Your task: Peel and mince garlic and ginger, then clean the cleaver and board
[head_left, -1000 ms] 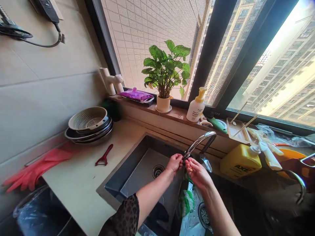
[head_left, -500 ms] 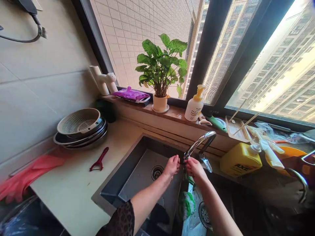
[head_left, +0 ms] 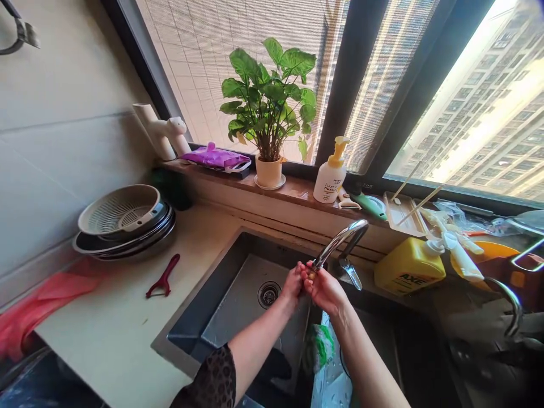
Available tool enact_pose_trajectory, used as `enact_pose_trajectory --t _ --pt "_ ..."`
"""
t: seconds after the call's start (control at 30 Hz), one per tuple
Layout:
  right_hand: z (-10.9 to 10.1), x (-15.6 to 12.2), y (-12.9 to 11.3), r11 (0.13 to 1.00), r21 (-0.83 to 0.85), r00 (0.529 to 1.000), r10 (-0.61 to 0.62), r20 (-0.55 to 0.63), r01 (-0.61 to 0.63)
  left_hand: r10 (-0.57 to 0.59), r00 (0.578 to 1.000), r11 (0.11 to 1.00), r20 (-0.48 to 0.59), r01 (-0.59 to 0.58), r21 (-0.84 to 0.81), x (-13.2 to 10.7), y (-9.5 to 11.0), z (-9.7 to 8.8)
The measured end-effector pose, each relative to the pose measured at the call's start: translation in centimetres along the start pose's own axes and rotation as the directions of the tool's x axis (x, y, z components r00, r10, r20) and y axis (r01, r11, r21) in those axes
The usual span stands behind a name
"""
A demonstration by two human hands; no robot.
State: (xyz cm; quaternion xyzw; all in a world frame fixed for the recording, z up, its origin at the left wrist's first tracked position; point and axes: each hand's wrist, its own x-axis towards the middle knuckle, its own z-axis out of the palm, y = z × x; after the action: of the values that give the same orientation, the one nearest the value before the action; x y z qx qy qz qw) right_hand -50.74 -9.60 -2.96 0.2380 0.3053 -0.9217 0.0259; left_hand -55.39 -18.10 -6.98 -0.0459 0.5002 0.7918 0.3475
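From my head cam, L hand [head_left: 292, 285] and R hand [head_left: 323, 290] are close together, both in a narrow curl, fingers meeting right under the tip of the faucet [head_left: 340, 241], over the sink [head_left: 182, 334]. A small tan bit [head_left: 312, 275] shows btw the fingers, just below the spout; too small to ID, & I can't tell if it's pinched or just resting there. Leopard-print sleeve [head_left: 208, 382] on the L arm, near the sink edge. Drain [head_left: 268, 294] is in the basin, left of the hands. Green & white bag [head_left: 318, 348] is just below the R wrist. On the tabletop [head_left: 110, 334] left of the sink: red peeler [head_left: 164, 276], colander [head_left: 121, 209] on a stack of pans [head_left: 123, 243], pink gloves [head_left: 55, 300] near the edge. On the sill [head_left: 293, 192]: plant [head_left: 267, 96] in a cream pot [head_left: 268, 173], purple pack [head_left: 216, 158], soap pump [head_left: 331, 173]. Right of the faucet: yellow AXE bottle [head_left: 410, 266], beside the window.
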Motion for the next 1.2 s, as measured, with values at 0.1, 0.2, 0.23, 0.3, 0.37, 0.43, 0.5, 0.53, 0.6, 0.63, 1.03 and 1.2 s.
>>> enact_pose_trajectory --t 0.1,0.2,0.23,0.3,0.37,0.43,0.5,0.53,0.6,0.63,1.03,1.2 --pt "-0.6 1.0 0.2 0.993 -0.057 0.989 -0.105 -0.105 0.100 0.023 1.000 1.000 0.017 -0.023 0.012 -0.5 0.6 -0.6" --pt "-1.8 1.7 0.7 0.992 -0.068 0.978 -0.114 -0.172 0.104 0.182 0.983 0.968 0.013 -0.181 0.176 -1.3 1.5 -1.0" --pt "-2.0 1.9 0.9 0.993 -0.066 0.979 -0.106 -0.174 0.096 0.265 0.964 0.933 0.003 -0.258 0.251 -1.5 1.8 -1.1" --pt "-2.1 2.2 1.5 0.995 -0.061 0.984 -0.088 -0.155 0.079 0.400 0.917 0.843 0.009 -0.371 0.388 -2.0 2.2 -1.4" --pt "-1.9 2.5 1.9 0.996 -0.057 0.990 -0.070 -0.121 0.063 0.456 0.888 0.757 0.059 -0.422 0.499 -2.4 2.6 -1.6" --pt "-1.6 2.5 2.1 0.998 -0.048 0.995 -0.051 -0.088 0.047 0.478 0.868 0.670 0.135 -0.460 0.583 -2.7 2.8 -1.8" --pt "-1.4 2.3 2.2 0.999 -0.033 0.997 -0.034 -0.063 0.032 0.498 0.846 0.588 0.190 -0.490 0.643 -2.7 3.0 -2.0" --pt "-1.4 2.1 2.2 0.999 -0.022 0.998 -0.027 -0.056 0.026 0.507 0.838 0.554 0.204 -0.497 0.668 -2.7 3.1 -2.1" --pt "-1.5 1.8 2.3 1.000 -0.010 0.999 -0.022 -0.039 0.021 0.517 0.829 0.512 0.212 -0.498 0.700 -2.7 3.1 -2.3" --pt "-1.7 1.6 2.4 0.999 -0.022 0.999 -0.028 -0.028 0.027 0.518 0.829 0.507 0.211 -0.496 0.705 -2.6 3.1 -2.4" --pt "-2.6 0.1 2.8 0.986 -0.132 0.994 -0.107 -0.036 0.102 0.394 0.914 0.716 0.094 -0.370 0.592 -2.5 1.6 -2.1" --pt "-2.1 -0.5 3.2 0.982 -0.125 0.988 -0.148 -0.047 0.141 0.419 0.904 0.661 0.082 -0.366 0.655 -2.8 2.0 -1.6"
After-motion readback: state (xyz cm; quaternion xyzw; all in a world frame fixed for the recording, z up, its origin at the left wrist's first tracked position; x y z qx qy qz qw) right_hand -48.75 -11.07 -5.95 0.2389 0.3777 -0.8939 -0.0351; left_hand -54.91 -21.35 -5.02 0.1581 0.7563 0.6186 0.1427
